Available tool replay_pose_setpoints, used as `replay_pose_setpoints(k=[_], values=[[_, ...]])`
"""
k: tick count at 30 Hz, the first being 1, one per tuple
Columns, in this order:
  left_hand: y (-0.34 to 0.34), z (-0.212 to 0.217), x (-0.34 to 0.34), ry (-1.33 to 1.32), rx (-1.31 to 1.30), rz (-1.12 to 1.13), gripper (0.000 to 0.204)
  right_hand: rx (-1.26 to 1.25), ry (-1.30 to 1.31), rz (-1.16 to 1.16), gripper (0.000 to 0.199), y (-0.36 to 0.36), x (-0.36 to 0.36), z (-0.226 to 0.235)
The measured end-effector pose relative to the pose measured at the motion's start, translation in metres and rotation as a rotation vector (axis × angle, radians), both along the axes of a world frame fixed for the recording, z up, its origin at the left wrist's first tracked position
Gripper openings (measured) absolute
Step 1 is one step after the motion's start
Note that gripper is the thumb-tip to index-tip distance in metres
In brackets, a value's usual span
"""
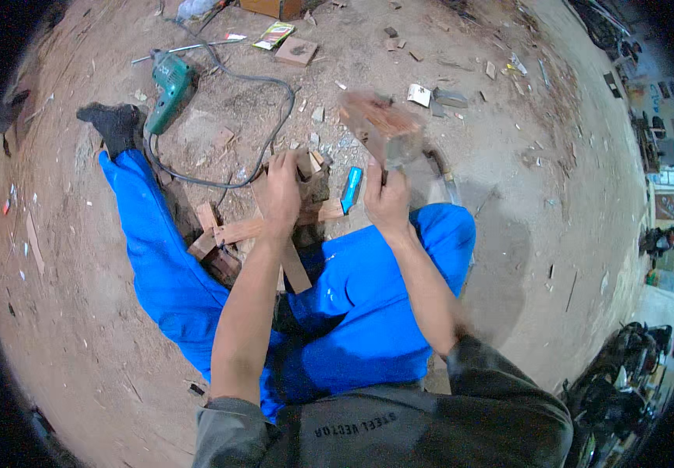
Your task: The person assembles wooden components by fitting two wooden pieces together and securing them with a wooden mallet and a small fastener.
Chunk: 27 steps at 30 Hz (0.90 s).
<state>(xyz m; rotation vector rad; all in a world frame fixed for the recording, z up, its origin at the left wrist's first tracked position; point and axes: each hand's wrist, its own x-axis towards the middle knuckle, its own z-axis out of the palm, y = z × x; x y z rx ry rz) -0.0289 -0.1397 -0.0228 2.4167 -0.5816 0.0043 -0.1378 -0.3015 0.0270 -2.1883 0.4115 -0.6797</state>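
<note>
My right hand [387,199] is closed in a fist and holds up a wooden mallet [387,129]. Its thick block head is slightly blurred, and the handle is mostly hidden by my fingers. Between my legs, my left hand [278,191] is closed over a brown piece of wood [261,189]; what lies under the palm is hidden. Crossed wooden strips [241,230] lie below it, one of them [295,269] slanting toward my lap. A slim bright blue tool [351,189] rests at the right end of the strips, between my hands.
A green corded power drill [171,87] lies beyond my left foot, its black cable [286,90] looping toward my left hand. By my right knee is a curved dark tool [442,171]. A square wood block [296,51] and scraps litter the dirt floor. Dark clutter [625,382] stands at right.
</note>
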Motion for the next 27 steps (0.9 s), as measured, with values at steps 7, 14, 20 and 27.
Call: replay_pose_setpoints(k=[7, 14, 20, 27], values=[[0.002, -0.004, -0.003, -0.057, -0.082, -0.005, 0.042, -0.018, 0.084, -0.016, 0.028, -0.009, 0.010, 0.002], [-0.008, 0.015, -0.006, 0.044, 0.088, -0.029, 0.047, -0.098, 0.054, -0.013, 0.023, -0.003, 0.005, -0.011], [0.003, 0.006, -0.009, -0.052, 0.022, -0.041, 0.048, 0.021, 0.192, -0.110, 0.029, 0.000, 0.006, 0.000], [-0.008, 0.014, -0.009, 0.061, -0.064, -0.033, 0.050, -0.012, 0.396, -0.068, 0.033, 0.004, 0.000, -0.023]])
